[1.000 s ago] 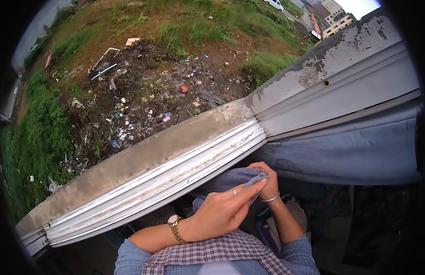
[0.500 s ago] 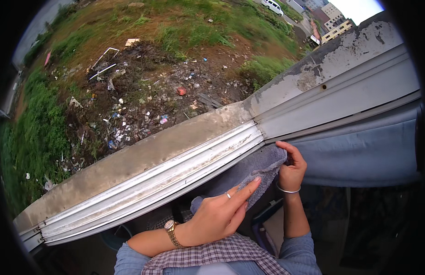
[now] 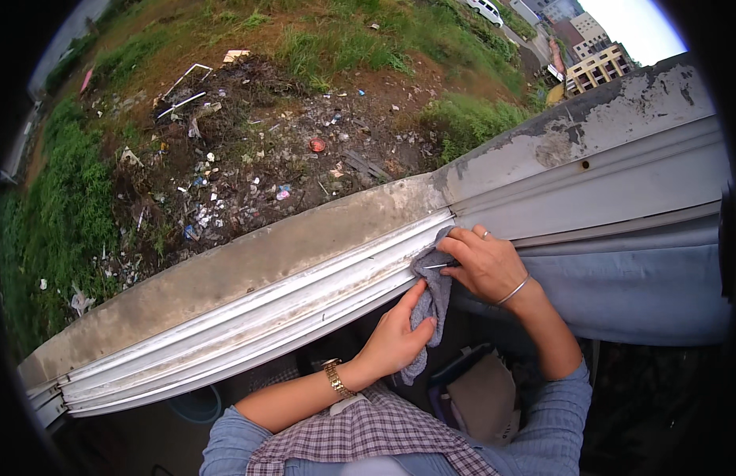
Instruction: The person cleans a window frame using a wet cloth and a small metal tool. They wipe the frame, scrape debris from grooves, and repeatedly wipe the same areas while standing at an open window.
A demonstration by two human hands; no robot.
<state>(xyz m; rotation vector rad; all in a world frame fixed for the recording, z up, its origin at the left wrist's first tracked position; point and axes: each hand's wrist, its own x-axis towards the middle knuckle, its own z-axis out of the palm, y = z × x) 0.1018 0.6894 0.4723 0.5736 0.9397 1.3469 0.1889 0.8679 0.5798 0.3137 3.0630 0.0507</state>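
Note:
A grey cloth [image 3: 436,297] is bunched at the right end of the white window track [image 3: 304,309], its lower part hanging over the inner edge. My right hand [image 3: 488,263] is closed, pressing the cloth's upper part into the corner of the track. Between its fingertips a thin, shiny metal rod [image 3: 438,266] lies across the cloth; most of its rear end is hidden by the hand. My left hand [image 3: 393,337] has the cloth between thumb and fingers, its index fingertip pointing up along the fabric. Brown dirt streaks run along the track's grooves.
Beyond the track runs a worn concrete ledge [image 3: 249,258], with littered ground [image 3: 288,159] outside. A grey window frame [image 3: 622,174] and a blue curtain [image 3: 630,293] are at right. Below me are a bag [image 3: 483,397] and a blue basin [image 3: 197,404].
The cloth has moved up from inside the sill onto the track's right end. My right hand has turned over and now presses it there, with the metal rod showing. My left hand has shifted slightly right.

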